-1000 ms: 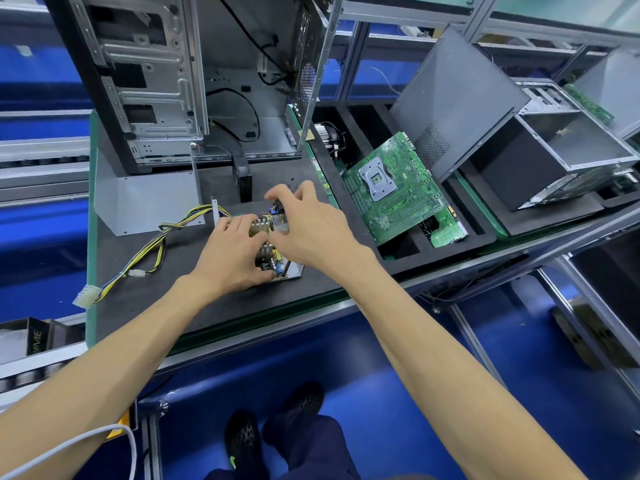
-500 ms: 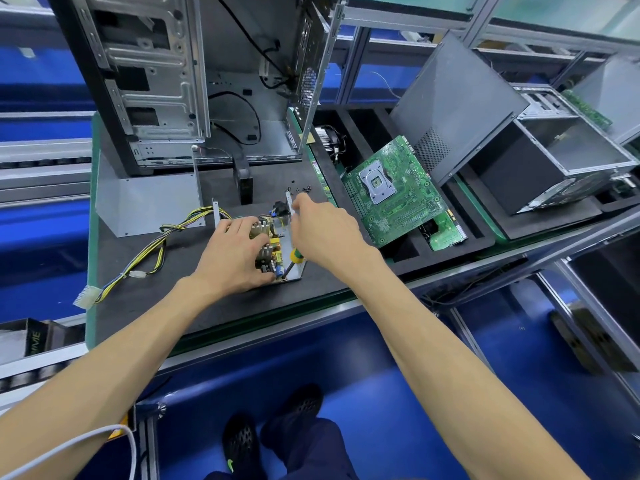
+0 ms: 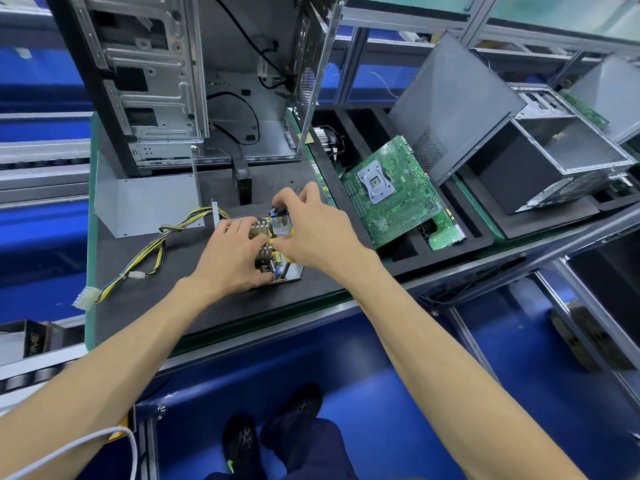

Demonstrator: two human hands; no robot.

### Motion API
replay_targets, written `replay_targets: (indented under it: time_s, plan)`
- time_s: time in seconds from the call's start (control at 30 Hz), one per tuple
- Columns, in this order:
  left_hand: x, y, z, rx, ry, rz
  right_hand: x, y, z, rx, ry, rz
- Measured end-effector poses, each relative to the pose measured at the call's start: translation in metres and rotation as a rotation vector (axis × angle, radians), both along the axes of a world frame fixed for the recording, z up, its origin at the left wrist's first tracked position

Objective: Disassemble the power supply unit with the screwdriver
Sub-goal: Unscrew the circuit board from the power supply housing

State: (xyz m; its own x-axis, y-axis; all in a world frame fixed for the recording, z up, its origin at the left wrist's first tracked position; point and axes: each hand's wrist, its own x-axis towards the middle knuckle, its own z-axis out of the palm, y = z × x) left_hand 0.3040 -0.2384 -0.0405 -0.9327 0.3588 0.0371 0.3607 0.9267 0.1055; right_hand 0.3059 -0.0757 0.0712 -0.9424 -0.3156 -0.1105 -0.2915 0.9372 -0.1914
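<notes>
Handling Notes: Opened Power Supply Unit

Lying on the dark mat just in front of the upright computer case (image 3: 166,81), the power supply unit (image 3: 277,252) was open, its board, heat sinks and coils bare on a metal base plate. Left hand (image 3: 232,258) rested over the near-left part, fingers curled round it. Right hand (image 3: 311,230) curled its fingers at the far-right part, the thumb near a yellow component; what it pinched could not be told. Wire bundle (image 3: 156,247) trailed leftward from the unit. No screwdriver was identifiable. Judged light but fragile: stiff board, bendable fins, sharp plate edges. Best held by the plate rim or board edges, not by components.
</notes>
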Motion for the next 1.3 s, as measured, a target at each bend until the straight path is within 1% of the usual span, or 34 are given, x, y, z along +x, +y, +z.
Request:
replay_targets:
  time_s: [0.03,0.1,0.17,0.2,0.33,0.37,0.5,0.57,0.73,0.8,0.87,0.93,1.03,1.13,1.23,1.3]
  plan:
    - [-0.0001,0.0,-0.0003,0.0,0.002,0.0,0.001,-0.0007,-0.0011,0.005,0.015,-0.003]
    - [-0.0005,-0.0001,0.0,-0.006,0.002,0.0,0.0,-0.0013,-0.0034,0.03,0.019,-0.079]
    - [-0.0007,-0.0005,0.0003,-0.011,-0.006,-0.002,-0.0037,0.0003,-0.0038,0.06,-0.016,-0.153]
    - [-0.0008,-0.0007,0.0004,-0.011,-0.008,-0.001,-0.0046,0.0009,-0.0031,0.067,-0.032,-0.153]
    - [-0.0009,0.0,0.0001,-0.014,-0.005,0.003,0.0013,-0.0009,0.0024,0.026,-0.017,-0.029]
    - [-0.001,0.0001,-0.0002,-0.012,-0.003,0.002,0.0019,-0.0011,0.0018,0.021,-0.013,-0.026]
    - [-0.001,-0.0002,-0.0002,-0.012,-0.01,0.002,-0.0029,0.0001,-0.0028,0.053,-0.042,-0.128]
    - [-0.0011,0.0,0.0001,-0.015,-0.012,0.004,-0.0033,0.0001,-0.002,0.041,-0.061,-0.104]
    - [-0.0006,-0.0006,0.0003,-0.004,-0.013,0.002,0.0012,-0.0006,0.0028,-0.07,-0.084,0.014]
    - [-0.0006,-0.0004,-0.0002,-0.002,-0.007,0.002,0.0021,-0.0033,-0.0001,-0.038,-0.058,-0.027]
    - [-0.0008,-0.0005,-0.0001,-0.004,-0.006,0.004,0.0004,-0.0051,-0.003,0.041,-0.024,-0.127]
    - [-0.0013,-0.0007,-0.0002,-0.005,-0.009,0.005,-0.0023,-0.0048,-0.0018,0.102,-0.054,-0.182]
    - [-0.0007,-0.0003,0.0006,-0.007,-0.011,0.003,-0.0031,-0.0036,0.004,0.047,-0.099,-0.119]
    - [-0.0001,-0.0007,0.0012,0.006,-0.014,0.0,0.001,-0.0046,0.0049,0.006,-0.063,-0.019]
    - [-0.0001,-0.0005,0.002,-0.001,-0.008,-0.007,-0.0021,-0.0012,0.0006,0.095,-0.045,-0.126]
    - [-0.0007,-0.0005,0.0019,-0.005,-0.01,-0.007,-0.006,0.0025,0.0005,0.104,-0.09,-0.17]
